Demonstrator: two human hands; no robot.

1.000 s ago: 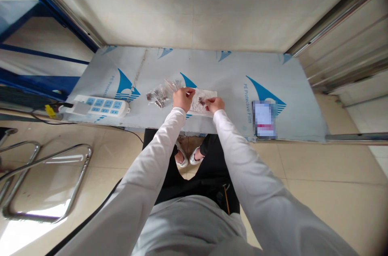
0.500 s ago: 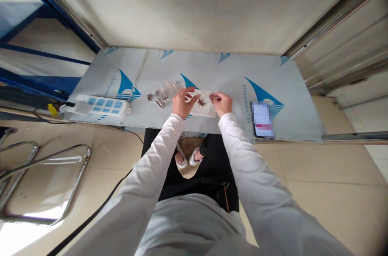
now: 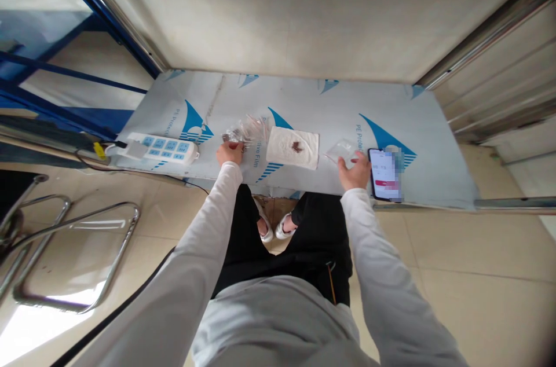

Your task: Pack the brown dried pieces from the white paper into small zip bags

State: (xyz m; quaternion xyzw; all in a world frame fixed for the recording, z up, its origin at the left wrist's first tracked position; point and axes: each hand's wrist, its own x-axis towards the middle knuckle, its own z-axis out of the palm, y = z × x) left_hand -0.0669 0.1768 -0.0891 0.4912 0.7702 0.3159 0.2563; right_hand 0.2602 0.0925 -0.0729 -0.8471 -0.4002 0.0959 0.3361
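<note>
My left hand point(image 3: 229, 153) has its fingers closed at the near edge of a clear plastic bag point(image 3: 247, 127); small dark brown pieces show in it by the fingertips. To the right of that bag, a white tissue point(image 3: 278, 153) lies flat with a small brown clump point(image 3: 297, 147) on it. My right hand point(image 3: 355, 171) is open, thumb and fingers apart, beside a second clear plastic bag point(image 3: 339, 150) lying on the table. The right fingertips come close to the phone; whether they touch the bag is hard to tell.
The table point(image 3: 295, 106) is covered in printed protective film. A white power strip point(image 3: 167, 149) with a plug and cable lies on the left, a lit phone point(image 3: 386, 175) on the right. A metal-framed chair point(image 3: 108, 257) stands at lower left, and a pale panel rises behind the table.
Both hands have left the tissue. The left moved left to the plastic bag with brown pieces; the right moved right and opened. A clear bag now lies by the right hand, and the tissue is uncovered.
</note>
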